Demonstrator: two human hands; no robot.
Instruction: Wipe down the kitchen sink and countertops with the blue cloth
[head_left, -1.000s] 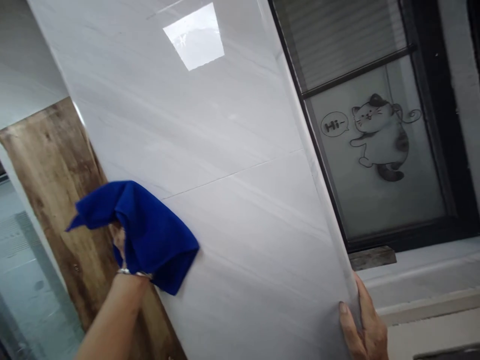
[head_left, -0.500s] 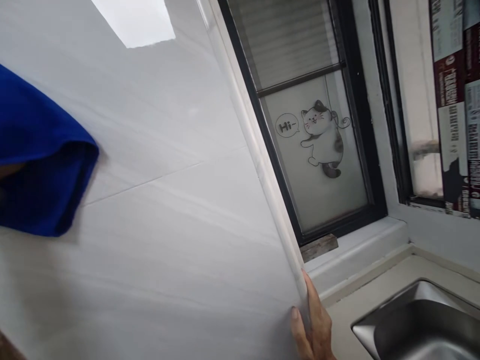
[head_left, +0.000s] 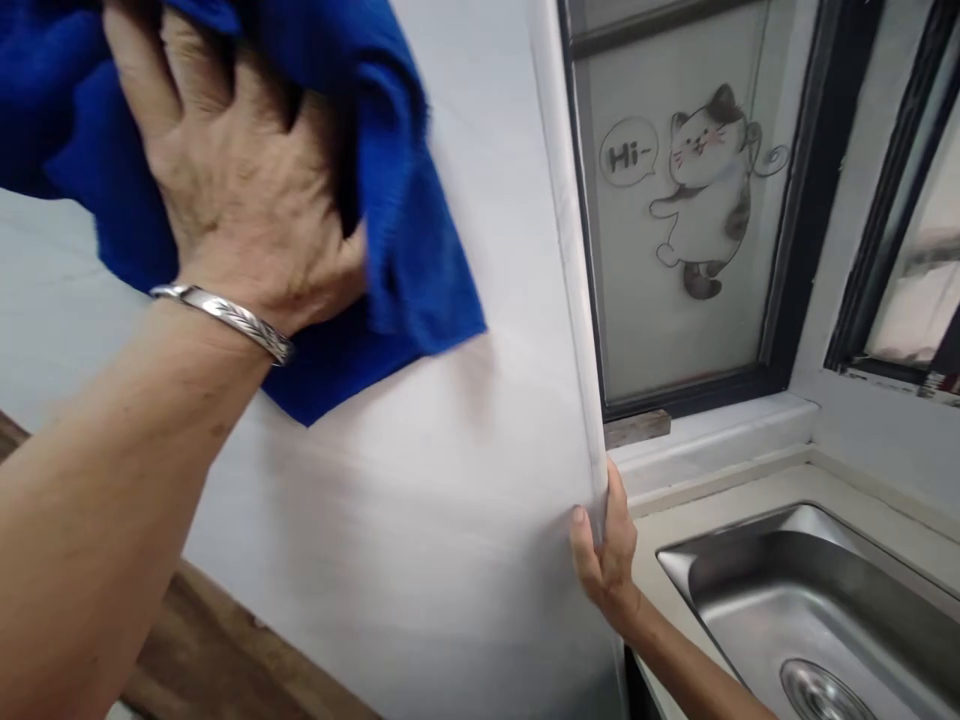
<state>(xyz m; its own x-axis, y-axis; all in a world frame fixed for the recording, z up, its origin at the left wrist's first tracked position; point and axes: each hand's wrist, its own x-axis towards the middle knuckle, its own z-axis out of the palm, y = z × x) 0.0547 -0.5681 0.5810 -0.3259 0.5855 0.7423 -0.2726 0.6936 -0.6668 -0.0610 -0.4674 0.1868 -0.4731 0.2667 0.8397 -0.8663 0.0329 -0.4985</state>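
Observation:
My left hand (head_left: 247,210), with a silver bracelet (head_left: 225,315) at its wrist, presses a blue cloth (head_left: 427,260) against the glossy white wall (head_left: 420,500). Its fingers are spread, their tips hidden in the folds, and part of the cloth covers the thumb. Lower down, my right hand (head_left: 611,545) grips the corner edge (head_left: 574,280) of the same wall. The thumb lies on the near face and the fingers wrap around the far side.
A dark-framed window (head_left: 675,200) with a cat drawing is beyond the wall edge. Under its frame sits a small wooden block (head_left: 637,428). A steel sink (head_left: 757,590) is set into the pale counter (head_left: 675,530) at lower right. Brown wood (head_left: 225,640) shows at lower left.
My left hand has come into view from the left, bringing the blue cloth rightward and up across the wall. My right hand keeps its hold on the edge. The view has tilted.

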